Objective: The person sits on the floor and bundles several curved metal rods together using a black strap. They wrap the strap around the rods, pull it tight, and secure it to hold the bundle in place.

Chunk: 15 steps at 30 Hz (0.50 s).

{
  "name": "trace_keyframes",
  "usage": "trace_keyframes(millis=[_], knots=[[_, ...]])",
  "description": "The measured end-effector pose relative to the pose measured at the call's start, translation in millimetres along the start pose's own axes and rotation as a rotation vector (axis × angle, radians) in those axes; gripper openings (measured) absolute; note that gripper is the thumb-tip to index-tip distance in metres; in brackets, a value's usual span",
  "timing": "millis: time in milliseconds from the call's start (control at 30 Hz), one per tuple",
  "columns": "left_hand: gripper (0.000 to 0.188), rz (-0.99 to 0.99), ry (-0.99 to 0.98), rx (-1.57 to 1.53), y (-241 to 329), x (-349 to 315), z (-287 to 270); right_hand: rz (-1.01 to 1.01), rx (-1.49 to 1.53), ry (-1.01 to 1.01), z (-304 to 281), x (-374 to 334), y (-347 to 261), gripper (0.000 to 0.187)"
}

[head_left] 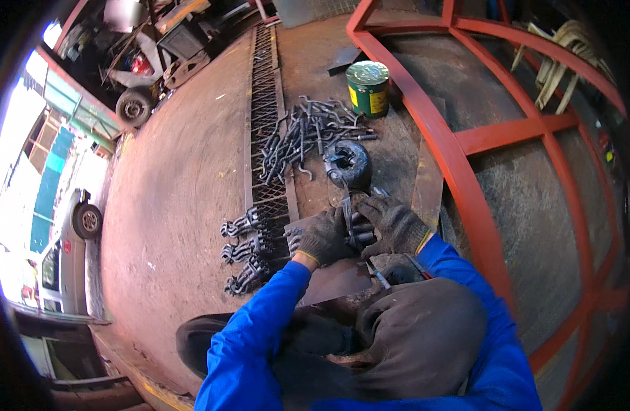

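Rod bundle: here it is, short dark metal rods (361, 238) gathered between both hands, over the far edge of a flat metal plate (332, 284) on the floor (171, 185).
Left hand: gloved (322, 236), closed on the bundle's left side, fingertips partly hidden.
Right hand: gloved too (395, 225), curled around the bundle from the right, gripping it.
Dark strip: running from the hands (346, 203) up to the black coil (362, 164), just beyond them.
Loose rods: a tangled heap, bent ends everywhere (305, 137), spilling over the right edge of the floor grate (263, 89).
Tied clusters: three in a row (248, 248), across the grate's left edge, near the left hand.
Green can: upright (368, 92), past the coil, close beside the red frame (433, 120).
Vehicle: parked beyond the floor's left edge (69, 274).
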<state>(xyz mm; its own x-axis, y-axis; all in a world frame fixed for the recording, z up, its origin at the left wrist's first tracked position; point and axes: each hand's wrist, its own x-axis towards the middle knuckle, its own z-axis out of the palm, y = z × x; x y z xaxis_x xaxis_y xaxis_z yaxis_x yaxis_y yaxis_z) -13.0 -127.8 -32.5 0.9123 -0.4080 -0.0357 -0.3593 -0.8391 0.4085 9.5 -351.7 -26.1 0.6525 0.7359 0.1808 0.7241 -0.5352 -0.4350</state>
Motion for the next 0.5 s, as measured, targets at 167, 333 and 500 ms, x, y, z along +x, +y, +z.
trace_keyframes(millis=[167, 333, 500], knots=[[0.063, -0.002, 0.095, 0.019, -0.5, -3.2, 17.4, 0.171, 0.556, 0.066, 38.0, -2.4, 41.8, 0.064], [0.063, 0.007, 0.115, 0.036, -2.1, -13.1, 11.5, 0.169, 0.394, 0.006, 0.3, 21.0, 7.2, 0.031], [0.065, -0.042, 0.131, 0.089, 1.8, -9.4, 26.4, 0.342, 0.398, -0.038, 6.6, 16.9, 14.8, 0.029]])
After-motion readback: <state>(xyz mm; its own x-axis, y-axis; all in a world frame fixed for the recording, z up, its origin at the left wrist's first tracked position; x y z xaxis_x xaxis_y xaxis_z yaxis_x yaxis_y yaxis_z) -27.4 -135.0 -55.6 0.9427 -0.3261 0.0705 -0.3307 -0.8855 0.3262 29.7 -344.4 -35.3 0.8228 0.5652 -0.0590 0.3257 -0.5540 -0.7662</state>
